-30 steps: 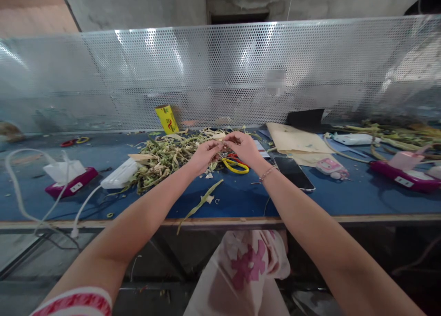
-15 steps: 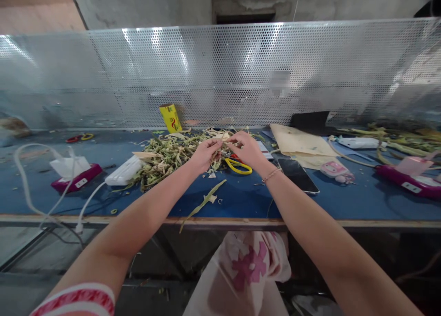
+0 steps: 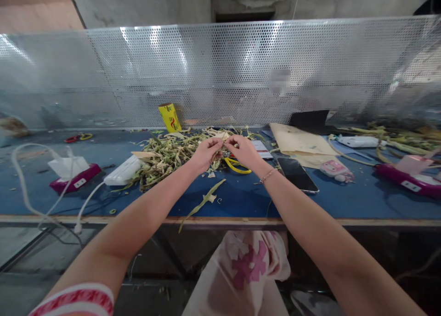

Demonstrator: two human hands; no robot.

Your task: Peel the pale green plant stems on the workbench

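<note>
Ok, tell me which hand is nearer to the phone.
Right. The right hand is to the left of the phone, which lies close beside that wrist; the left hand is farther left, by the pile of dry leaves.

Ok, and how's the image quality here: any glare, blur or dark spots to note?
Head view: streaks of glare on the perforated screen; a pixelated patch on that screen, right of centre; soft, stretched-looking detail toward the side edges; deep shadow under the table; left hand and right hand distinct, but whatever is between their fingertips too small to make out.
</note>
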